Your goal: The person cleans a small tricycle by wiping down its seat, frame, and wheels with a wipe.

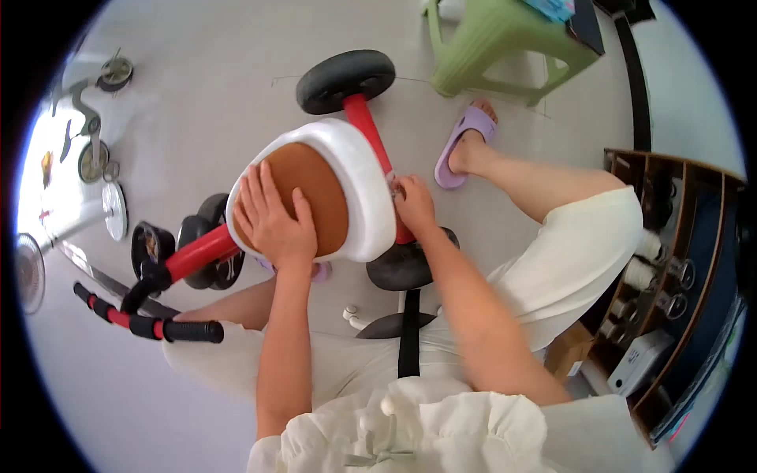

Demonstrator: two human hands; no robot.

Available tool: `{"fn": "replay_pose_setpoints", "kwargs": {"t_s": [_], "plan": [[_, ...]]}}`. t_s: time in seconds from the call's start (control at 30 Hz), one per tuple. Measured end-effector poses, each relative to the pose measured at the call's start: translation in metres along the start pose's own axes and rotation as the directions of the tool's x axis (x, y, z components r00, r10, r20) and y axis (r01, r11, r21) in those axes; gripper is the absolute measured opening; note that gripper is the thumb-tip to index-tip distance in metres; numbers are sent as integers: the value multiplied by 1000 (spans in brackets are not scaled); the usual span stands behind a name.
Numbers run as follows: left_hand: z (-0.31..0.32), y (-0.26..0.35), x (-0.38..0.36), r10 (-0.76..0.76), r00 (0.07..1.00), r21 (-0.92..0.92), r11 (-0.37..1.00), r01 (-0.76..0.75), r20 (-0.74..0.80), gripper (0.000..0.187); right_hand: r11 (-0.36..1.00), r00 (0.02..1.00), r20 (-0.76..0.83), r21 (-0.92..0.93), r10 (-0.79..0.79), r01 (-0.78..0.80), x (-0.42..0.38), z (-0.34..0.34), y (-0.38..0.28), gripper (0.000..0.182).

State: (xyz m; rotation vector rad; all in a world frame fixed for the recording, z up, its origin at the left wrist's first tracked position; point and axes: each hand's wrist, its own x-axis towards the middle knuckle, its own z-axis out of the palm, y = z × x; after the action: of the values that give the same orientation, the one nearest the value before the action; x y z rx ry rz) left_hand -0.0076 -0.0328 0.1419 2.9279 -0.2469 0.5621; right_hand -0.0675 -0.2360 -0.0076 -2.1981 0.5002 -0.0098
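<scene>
A child's red tricycle stands in front of me, its white seat (372, 213) topped by a brown pad (327, 201). My left hand (276, 217) lies flat on the pad, fingers spread. Behind the seat's edge, my right hand (413, 206) has its fingers closed at the red rear frame (364, 124), near a small metallic part. What the fingertips hold there is hidden. Black rear wheels (347, 81) sit at either end of that frame. The red handlebar (118, 317) with black grips points to the left.
A green plastic stool (497, 47) stands at the upper right. A wooden shelf (691, 229) with jars and boxes is on the right. Left of the tricycle are a small bike (88, 118) and a fan (30, 272). My foot wears a purple slipper (456, 158).
</scene>
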Motion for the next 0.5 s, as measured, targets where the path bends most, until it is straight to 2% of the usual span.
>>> {"fn": "replay_pose_setpoints", "kwargs": {"t_s": [0.07,0.1,0.17,0.23,0.3,0.33,0.4,0.43,0.5], "plan": [[0,0,0,16,1000,5,1000,-16,13,59,986,987,-30,-46,156,-157,-17,7,4,10],[1,0,1,-1,1000,11,1000,1,10,58,984,983,-42,-34,176,-178,-22,5,0,10],[0,1,2,28,1000,23,999,-28,8,56,892,893,1,-38,450,-450,-24,0,-7,12],[-2,2,2,-1,1000,44,999,0,18,56,857,857,6,9,516,-516,-13,4,-9,14],[-1,4,4,7,1000,56,998,-9,20,56,900,902,-28,88,430,-426,3,9,-14,13],[-2,4,4,5,1000,63,998,-6,22,55,897,900,-22,98,435,-431,12,11,-17,13],[-2,4,4,6,1000,80,997,-8,29,54,967,981,-97,211,166,-143,29,16,-21,20],[-2,3,4,4,999,72,997,-7,34,55,965,981,-94,219,169,-146,35,20,-23,20],[-2,3,4,9,999,70,998,-12,43,56,978,985,-145,173,-92,117,43,27,-24,34]]}}
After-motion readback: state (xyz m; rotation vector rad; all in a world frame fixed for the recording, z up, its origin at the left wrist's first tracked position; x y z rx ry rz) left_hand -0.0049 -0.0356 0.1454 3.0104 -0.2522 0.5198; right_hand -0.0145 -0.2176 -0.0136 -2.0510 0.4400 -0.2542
